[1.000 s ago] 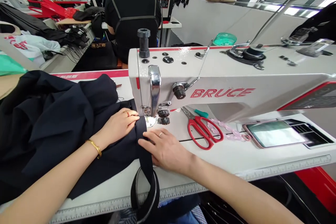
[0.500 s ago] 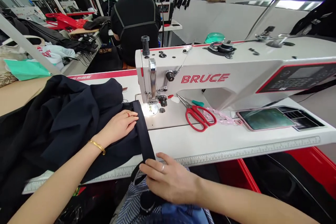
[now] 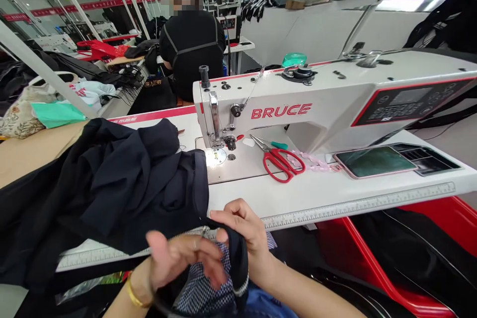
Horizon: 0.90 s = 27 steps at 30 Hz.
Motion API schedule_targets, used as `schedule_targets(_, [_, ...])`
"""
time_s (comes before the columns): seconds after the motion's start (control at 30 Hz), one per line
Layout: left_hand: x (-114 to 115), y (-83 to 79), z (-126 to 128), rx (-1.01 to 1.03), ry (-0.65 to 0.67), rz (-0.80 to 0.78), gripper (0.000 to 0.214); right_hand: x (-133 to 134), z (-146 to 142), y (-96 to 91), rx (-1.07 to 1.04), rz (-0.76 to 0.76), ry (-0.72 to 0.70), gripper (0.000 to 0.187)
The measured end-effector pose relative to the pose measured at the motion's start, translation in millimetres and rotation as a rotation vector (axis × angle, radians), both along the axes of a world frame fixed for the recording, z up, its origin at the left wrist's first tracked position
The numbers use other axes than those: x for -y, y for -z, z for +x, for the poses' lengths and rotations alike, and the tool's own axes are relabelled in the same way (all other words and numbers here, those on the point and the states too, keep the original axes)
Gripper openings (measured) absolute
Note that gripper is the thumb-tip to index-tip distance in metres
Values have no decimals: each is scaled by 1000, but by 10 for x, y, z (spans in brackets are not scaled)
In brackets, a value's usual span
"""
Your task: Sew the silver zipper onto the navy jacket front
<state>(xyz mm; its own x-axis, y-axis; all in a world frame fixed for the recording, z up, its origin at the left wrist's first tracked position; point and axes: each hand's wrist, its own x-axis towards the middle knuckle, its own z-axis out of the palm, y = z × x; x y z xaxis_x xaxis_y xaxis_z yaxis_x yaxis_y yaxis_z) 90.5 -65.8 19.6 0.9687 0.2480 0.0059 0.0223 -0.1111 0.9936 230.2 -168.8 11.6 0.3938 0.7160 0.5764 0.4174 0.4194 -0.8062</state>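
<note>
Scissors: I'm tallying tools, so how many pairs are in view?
1: the red-handled pair lies on the sewing table, beside a teal-handled tool. More could be hidden under the dark fabric.

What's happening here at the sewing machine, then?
A person's right hand grips a dark zippered strip by the table edge. The left hand, blurred, is open beside it; whether it touches the strip is unclear. Dark cloth lies beside the sewing machine, with scissors and a phone farther right.

Kinda chunky gold bangle (image 3: 132, 294) on the left wrist (image 3: 143, 278), plus tiny-check clothing (image 3: 201, 285) and some blue fabric (image 3: 270, 304) below.
</note>
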Motion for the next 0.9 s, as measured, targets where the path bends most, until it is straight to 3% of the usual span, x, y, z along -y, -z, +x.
schedule_targets(0.07, [-80, -36, -27, 128, -164, -474, 86, -21, -39, 65, -55, -7, 3, 31])
schedule_targets(0.13, [-121, -43, -26, 132, -426, -685, 73, -32, -78, 129, -71, 2, 3, 35])
schedule_targets(0.2, [-66, -7, -8, 8, -548, -691, 52, -26, -114, 178, -49, 2, -14, 40])
schedule_targets(0.3, [150, 87, -1, -150, -555, -640, 23, 16, -151, 204, 98, 12, 3, 44])
schedule_targets(0.4, [331, 145, -27, -167, -587, -582, 19, 70, -169, 181, 313, 46, 56, 42])
schedule_targets(0.57, [328, 132, -48, -215, -569, -348, 20, 102, -188, 123, 463, 56, 66, 34])
schedule_targets(0.63, [267, 104, -35, -255, -549, -187, 18, 98, -187, 103, 490, 60, 80, 33])
schedule_targets(0.77, [26, 5, 66, -293, -549, 464, 26, 90, -191, 42, 506, 86, 120, 28])
schedule_targets(0.9, [-490, -132, 304, -320, -586, 1026, 28, 81, -277, -21, 502, 150, 77, 19])
